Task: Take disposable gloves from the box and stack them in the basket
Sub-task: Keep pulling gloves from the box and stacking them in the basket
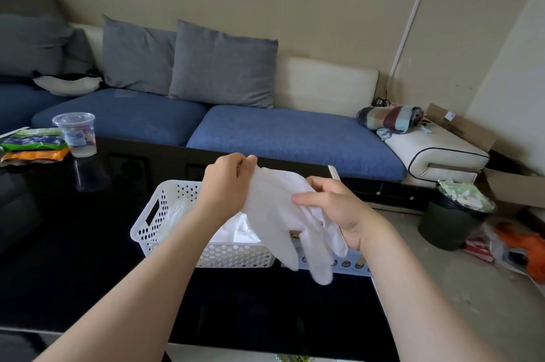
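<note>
Pinching the cuff of a translucent white disposable glove (274,214), the left hand (227,181) is held at mid-frame, while the glove's middle is gripped by the curled right hand (333,208). The glove is hung over the right end of a white perforated plastic basket (153,214), set on a glossy black bench (73,243), in which more pale gloves (236,229) are seen. A clear plastic cup (77,137) is stood at left.

No text can be read (cup (77,137) label and snack packets (32,144) blur).
</note>
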`<state>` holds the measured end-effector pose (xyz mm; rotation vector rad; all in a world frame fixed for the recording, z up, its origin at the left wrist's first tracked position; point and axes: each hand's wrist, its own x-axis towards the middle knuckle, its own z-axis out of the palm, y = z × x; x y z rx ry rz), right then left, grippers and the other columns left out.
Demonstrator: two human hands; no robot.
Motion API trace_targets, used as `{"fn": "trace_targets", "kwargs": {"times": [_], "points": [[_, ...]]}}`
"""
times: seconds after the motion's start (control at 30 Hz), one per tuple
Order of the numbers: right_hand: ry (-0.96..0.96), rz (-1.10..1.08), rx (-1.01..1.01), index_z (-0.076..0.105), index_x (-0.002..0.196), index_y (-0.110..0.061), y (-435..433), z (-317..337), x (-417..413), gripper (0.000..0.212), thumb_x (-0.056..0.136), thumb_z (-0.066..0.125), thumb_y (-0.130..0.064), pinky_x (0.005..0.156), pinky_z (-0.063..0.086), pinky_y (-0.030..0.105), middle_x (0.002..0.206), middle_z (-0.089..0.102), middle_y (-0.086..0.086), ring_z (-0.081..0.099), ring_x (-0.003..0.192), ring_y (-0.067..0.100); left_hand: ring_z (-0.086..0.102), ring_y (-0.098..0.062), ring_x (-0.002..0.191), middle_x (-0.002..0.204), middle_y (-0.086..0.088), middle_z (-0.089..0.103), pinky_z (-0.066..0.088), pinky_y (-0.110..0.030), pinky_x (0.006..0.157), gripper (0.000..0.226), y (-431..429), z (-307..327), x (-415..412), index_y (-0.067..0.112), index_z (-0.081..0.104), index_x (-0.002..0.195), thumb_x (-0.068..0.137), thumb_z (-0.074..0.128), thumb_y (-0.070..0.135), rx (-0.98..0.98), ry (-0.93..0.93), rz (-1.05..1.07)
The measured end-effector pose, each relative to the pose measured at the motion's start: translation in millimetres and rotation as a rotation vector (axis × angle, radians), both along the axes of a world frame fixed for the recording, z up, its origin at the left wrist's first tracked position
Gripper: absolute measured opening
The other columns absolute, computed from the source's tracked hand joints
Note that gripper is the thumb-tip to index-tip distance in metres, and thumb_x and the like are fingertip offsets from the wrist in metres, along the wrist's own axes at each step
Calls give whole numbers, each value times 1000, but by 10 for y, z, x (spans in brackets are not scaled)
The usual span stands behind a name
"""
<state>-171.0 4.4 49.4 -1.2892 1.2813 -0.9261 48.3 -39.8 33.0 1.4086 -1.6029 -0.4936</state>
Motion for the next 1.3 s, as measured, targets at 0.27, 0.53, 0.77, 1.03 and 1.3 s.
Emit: {"fn": "trace_targets", "kwargs": {"times": [0.27,0.53,0.77,1.03,1.3], "points": [[-12,-87,6,81,106,-9,-205,-164,144,30,96,79,-37,61,56,30,110,81,13,75,90,26,49,-13,71,79,1,55,31,-30,56,34,-92,-122,322,11,51,92,113,38,35,67,-88,110],[123,-37,77,82,107,-26,-479,-195,401,24,90,78,-42,104,58,52,112,81,5,78,105,28,34,-19,66,79,-2,40,31,-27,48,23,-94,-191,610,7,42,105,112,31,25,364,170,25],[342,-131,-32,68,88,0,-621,-240,690,29,95,75,-28,65,54,29,89,70,10,75,72,17,32,-24,63,78,-5,35,28,-28,52,28,-220,-316,773,22,30,81,109,30,18,481,115,75],[882,-228,-281,68,77,-19,-847,-442,947,21,87,76,-36,54,51,31,76,71,-2,70,68,19,38,-13,64,102,-6,49,31,-23,49,11,-335,-527,923,11,41,97,102,44,2,478,-32,278],[1018,-143,-507,66,125,-26,-860,-503,950,41,92,78,-48,85,56,39,112,67,-5,62,105,18,53,-24,63,82,-9,52,41,-36,50,28,-324,-529,954,10,31,109,95,47,-9,391,-301,345]]}}
